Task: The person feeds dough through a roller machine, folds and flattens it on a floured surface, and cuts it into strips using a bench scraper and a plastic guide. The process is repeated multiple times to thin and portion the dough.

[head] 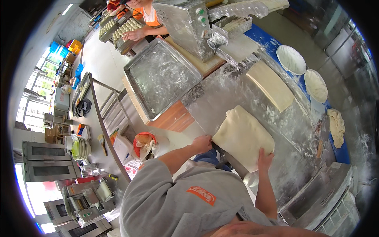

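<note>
A thick folded sheet of pale dough (244, 138) lies at the near edge of the floured metal worktable (204, 103). My left hand (203, 144) has its fingers curled at the left corner of this sheet. On its near right edge is my right hand (265, 161), thumb on top and the other fingers partly hidden. Farther back, a flat rectangular dough strip (271, 86) rests on the table. A lump of dough (336, 127) and a white plastic scraper (317, 109) are at the right.
A floured metal tray (162, 78) sits left of a dough machine (185, 26). Two white bowls (291, 60) stand along the right edge. A red-rimmed bucket (145, 145) is beside me at left. Across the machine, a co-worker's hand (134, 35) is by trays of shaped dough (127, 29).
</note>
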`<state>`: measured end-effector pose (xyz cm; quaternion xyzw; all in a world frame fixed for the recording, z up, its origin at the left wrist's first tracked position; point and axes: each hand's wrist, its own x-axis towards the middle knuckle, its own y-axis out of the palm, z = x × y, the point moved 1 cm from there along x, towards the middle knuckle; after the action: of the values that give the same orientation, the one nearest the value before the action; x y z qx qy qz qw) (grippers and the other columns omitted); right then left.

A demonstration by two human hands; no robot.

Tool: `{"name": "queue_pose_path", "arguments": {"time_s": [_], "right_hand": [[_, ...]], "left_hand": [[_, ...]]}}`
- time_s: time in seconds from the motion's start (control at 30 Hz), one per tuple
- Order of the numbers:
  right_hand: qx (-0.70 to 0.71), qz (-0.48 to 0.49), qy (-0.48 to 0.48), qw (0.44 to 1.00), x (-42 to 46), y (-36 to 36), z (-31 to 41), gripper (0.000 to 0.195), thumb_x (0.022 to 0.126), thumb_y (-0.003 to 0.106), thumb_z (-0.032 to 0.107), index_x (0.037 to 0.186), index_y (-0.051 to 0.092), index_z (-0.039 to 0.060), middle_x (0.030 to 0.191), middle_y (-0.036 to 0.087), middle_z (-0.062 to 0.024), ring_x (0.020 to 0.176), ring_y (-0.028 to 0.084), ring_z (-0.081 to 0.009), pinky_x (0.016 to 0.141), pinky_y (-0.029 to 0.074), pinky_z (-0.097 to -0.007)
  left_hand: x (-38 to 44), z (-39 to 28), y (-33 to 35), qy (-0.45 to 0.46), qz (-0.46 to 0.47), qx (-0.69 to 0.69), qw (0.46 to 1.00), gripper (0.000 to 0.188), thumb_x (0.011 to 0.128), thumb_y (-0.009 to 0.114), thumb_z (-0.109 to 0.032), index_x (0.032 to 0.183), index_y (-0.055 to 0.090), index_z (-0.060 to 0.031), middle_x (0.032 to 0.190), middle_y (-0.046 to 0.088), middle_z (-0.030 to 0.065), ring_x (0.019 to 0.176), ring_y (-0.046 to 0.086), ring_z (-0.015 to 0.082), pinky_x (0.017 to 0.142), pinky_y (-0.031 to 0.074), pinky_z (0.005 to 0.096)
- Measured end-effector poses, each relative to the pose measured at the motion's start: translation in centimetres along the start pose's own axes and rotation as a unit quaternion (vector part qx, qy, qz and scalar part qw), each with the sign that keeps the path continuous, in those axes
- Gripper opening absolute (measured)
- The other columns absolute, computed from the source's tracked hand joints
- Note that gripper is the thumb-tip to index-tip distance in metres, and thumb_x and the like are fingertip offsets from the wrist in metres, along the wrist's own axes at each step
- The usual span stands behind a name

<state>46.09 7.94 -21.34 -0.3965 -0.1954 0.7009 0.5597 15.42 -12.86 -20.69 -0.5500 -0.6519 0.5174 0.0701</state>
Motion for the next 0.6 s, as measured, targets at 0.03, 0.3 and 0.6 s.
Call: {"name": "queue_pose_path", "arguments": {"time_s": [0.03,0.3,0.6], "right_hand": [[-0.007,0.003,0.001,1.0,0.0,-0.2,0.3,0.089,0.082,0.069,0.062,0.129,0.047,-0.009,0.122,0.061,-0.0295,0.113,0.061,-0.0424,0.095,0.048,-0.0474],[-0.006,0.02,-0.018,1.0,0.7,0.0,-0.9,0.088,0.081,0.068,0.063,0.131,0.044,-0.0051,0.12,0.062,-0.0304,0.111,0.061,-0.0461,0.094,0.049,-0.0521],[-0.009,0.015,-0.026,1.0,1.0,0.2,-1.3,0.092,0.081,0.068,0.064,0.135,0.041,-0.0061,0.125,0.059,-0.0313,0.114,0.06,-0.0464,0.097,0.048,-0.051]], "left_hand": [[-0.7,-0.3,-0.3,-0.033,0.031,0.002,0.999,0.027,0.08,0.059,-0.026,0.096,0.066,-0.0051,0.102,0.068,0.0187,0.098,0.065,0.0382,0.084,0.052,0.0471],[-6.2,6.5,2.0,-0.222,0.008,-0.183,0.958,0.017,0.079,0.063,-0.017,0.085,0.061,-0.0013,0.083,0.069,0.0214,0.073,0.07,0.0288,0.061,0.054,0.0398],[-7.7,8.9,-1.8,-0.223,-0.167,-0.575,0.769,0.004,0.082,0.056,-0.001,0.082,0.056,-0.0053,0.072,0.06,0.0079,0.055,0.062,0.0178,0.043,0.046,0.0291]]}}
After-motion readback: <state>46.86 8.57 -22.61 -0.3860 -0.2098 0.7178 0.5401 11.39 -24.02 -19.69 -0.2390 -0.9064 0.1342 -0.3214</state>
